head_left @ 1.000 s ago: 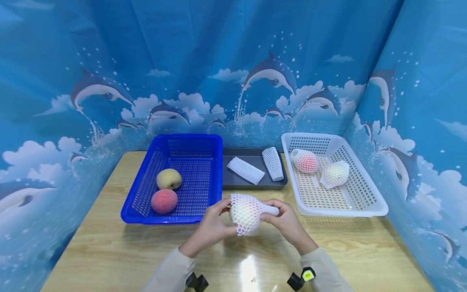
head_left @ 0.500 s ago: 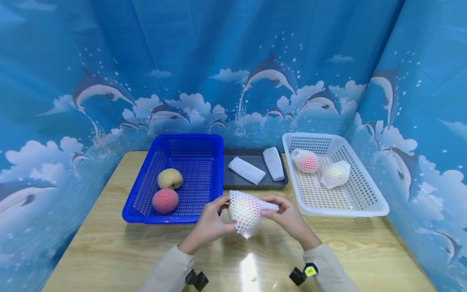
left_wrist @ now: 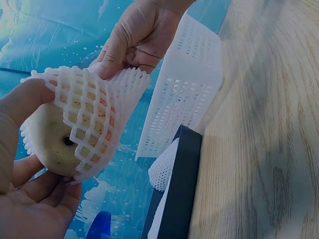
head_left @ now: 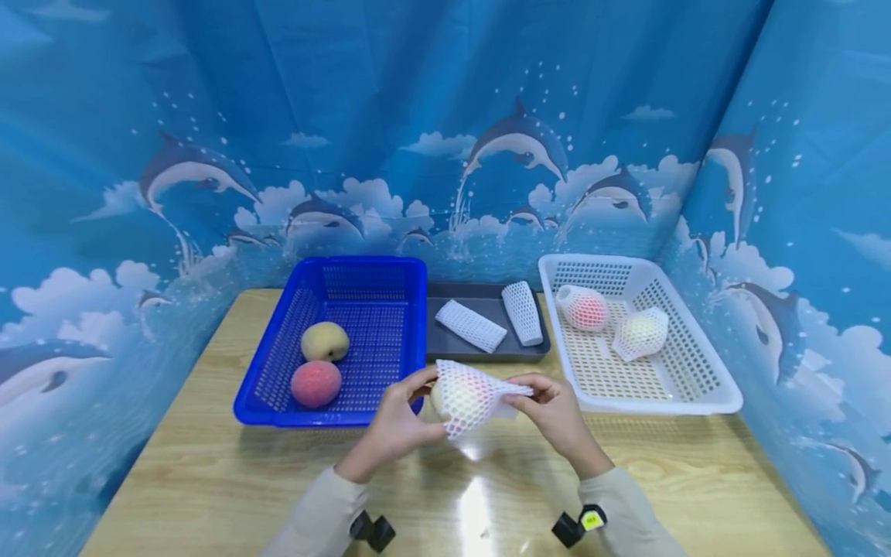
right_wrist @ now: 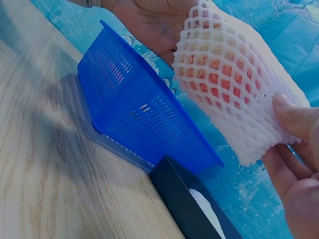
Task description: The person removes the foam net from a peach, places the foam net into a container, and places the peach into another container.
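Observation:
A pale yellow and red fruit (left_wrist: 52, 142) sits inside a white foam net (head_left: 468, 396), above the table's front middle. Its bare end, with a dark hollow, shows at the net's mouth in the left wrist view. My left hand (head_left: 401, 422) grips the fruit and the net's rim from the left, thumb and fingers around it. On the right, my right hand (head_left: 557, 418) pinches the narrow gathered end of the net between thumb and fingers. The right wrist view shows the net (right_wrist: 224, 74) stretched over the fruit's reddish side.
At left, a blue basket (head_left: 418, 309) holds a yellow fruit (head_left: 325, 341) and a red one (head_left: 316, 384). Behind the hands, a dark tray (head_left: 487, 357) bears two foam nets (head_left: 471, 326). A white basket (head_left: 654, 404) at right holds two netted fruits (head_left: 586, 309).
The net's narrow end looks more stretched to the right and the netted fruit is slightly higher and more tilted. Both hands keep their hold; the baskets' contents have not moved.

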The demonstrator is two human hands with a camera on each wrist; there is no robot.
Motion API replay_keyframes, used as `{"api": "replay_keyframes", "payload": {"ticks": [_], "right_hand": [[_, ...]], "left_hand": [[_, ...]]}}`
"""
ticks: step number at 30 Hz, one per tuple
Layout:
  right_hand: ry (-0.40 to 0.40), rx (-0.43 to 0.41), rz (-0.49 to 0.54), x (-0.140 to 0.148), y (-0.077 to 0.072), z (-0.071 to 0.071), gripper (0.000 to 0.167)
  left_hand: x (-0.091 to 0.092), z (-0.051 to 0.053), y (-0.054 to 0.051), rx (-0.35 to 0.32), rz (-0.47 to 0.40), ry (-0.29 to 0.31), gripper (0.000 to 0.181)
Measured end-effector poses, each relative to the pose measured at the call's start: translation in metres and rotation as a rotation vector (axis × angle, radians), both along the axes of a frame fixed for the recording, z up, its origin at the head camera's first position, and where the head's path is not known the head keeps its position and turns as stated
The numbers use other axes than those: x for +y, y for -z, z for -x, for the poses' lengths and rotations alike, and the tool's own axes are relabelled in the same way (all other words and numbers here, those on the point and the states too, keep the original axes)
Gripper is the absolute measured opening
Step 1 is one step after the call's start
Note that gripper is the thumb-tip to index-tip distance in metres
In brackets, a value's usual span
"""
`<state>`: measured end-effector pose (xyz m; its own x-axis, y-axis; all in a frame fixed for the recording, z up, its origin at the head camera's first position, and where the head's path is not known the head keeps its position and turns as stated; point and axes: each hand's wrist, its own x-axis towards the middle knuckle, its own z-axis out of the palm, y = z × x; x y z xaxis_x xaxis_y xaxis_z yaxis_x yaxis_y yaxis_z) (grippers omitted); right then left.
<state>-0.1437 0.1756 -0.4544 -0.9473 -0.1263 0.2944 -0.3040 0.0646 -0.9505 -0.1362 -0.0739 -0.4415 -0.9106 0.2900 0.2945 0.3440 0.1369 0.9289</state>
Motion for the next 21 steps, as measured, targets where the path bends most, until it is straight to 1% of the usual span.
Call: {"api": "replay_keyframes", "payload": {"ticks": [6, 9, 17, 21], "right_hand": [[0.044, -0.005, -0.002, 0.0008, -0.0028, -0.0006, 0.023], [0.053, -0.016, 0.002, 0.0013, -0.0038, -0.0005, 0.024], [0.075, -0.027, 0.006, 0.0019, -0.0033, 0.0007, 0.025], [0.096, -0.031, 0.012, 0.0018, -0.0021, 0.0009, 0.024]], "left_hand": [[-0.0023, -0.0012, -0.0019, 0.018, -0.01, -0.04, 0.075], [-0.0028, -0.0008, -0.0028, 0.018, -0.009, -0.051, 0.075], [-0.0053, 0.0004, -0.0062, -0.012, -0.022, -0.051, 0.073], [-0.0086, 0.0011, -0.0066, 0.009, -0.035, -0.049, 0.072]]}}
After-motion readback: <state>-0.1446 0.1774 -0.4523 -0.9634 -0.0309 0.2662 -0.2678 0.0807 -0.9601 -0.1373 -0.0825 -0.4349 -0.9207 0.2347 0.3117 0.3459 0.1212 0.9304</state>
